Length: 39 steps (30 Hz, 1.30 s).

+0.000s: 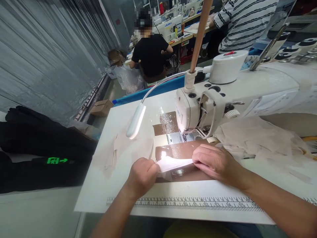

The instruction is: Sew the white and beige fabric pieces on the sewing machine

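A small piece of pale, thin fabric [174, 164] is stretched between my two hands, above the brown taped area of the sewing table. My left hand [143, 175] is closed on its left end. My right hand [214, 162] pinches the right end with thumb and fingers. Just beyond the fabric stands a white sewing machine [189, 112], its needle area and metal plate [174, 138] lit brightly. The fabric is held in front of the needle area, apart from it. My fingertips hide both ends of the cloth.
Sheer beige fabric [133, 145] lies left on the table [99, 185], and a crumpled heap [260, 138] lies right. A lamp [136, 120] on a bendy neck hangs over the table. A ruler strip [183, 203] runs along the front edge. Two people sit at other machines beyond.
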Each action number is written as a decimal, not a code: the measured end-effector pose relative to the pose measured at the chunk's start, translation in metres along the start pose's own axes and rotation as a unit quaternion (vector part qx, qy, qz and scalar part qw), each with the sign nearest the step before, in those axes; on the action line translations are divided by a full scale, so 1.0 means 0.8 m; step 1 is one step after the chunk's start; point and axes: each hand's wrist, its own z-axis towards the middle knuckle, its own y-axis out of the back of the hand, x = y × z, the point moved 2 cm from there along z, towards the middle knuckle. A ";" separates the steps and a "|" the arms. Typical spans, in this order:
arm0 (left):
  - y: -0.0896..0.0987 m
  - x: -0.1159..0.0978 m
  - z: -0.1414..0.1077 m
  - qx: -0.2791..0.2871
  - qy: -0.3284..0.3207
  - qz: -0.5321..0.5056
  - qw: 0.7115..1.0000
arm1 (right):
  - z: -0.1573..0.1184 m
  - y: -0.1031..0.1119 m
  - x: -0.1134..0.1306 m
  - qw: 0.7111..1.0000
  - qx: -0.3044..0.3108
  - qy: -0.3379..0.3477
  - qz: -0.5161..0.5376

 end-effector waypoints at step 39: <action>0.014 -0.045 -0.032 0.276 0.366 -0.269 0.847 | 0.009 -0.004 0.015 0.988 0.074 -0.131 -0.021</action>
